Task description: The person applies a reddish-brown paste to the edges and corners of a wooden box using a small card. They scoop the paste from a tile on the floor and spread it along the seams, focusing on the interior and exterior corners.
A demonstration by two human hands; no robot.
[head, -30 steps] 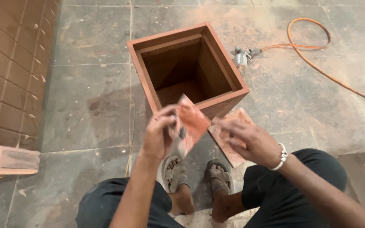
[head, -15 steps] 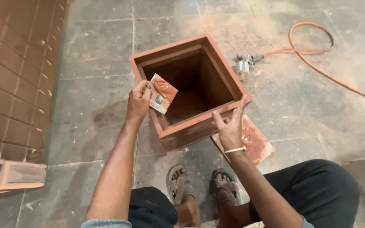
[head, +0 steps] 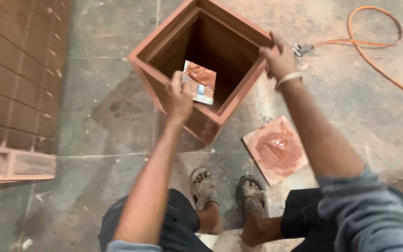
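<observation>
A tall square terracotta-coloured box (head: 155, 49) with an open top stands on the floor in front of me. My left hand (head: 179, 95) holds a small flat scraper smeared with reddish paste (head: 200, 81) over the box's opening, near its front-left wall. My right hand (head: 278, 58) grips the right corner of the box's rim; a light bracelet sits on that wrist. A square tile (head: 276, 149) carrying a mound of the same reddish paste lies on the floor to the right of the box, by my sandalled feet (head: 204, 186).
An orange hose (head: 374, 51) curls across the floor at the upper right, ending in a metal fitting (head: 298, 48) beside the box. Stacked brown panels (head: 10, 84) line the left side. The floor is dusty grey stone slabs.
My left hand has moved the paste-covered scraper from above the front edge to over the box's opening. My right hand left the front rim and now grips the right corner.
</observation>
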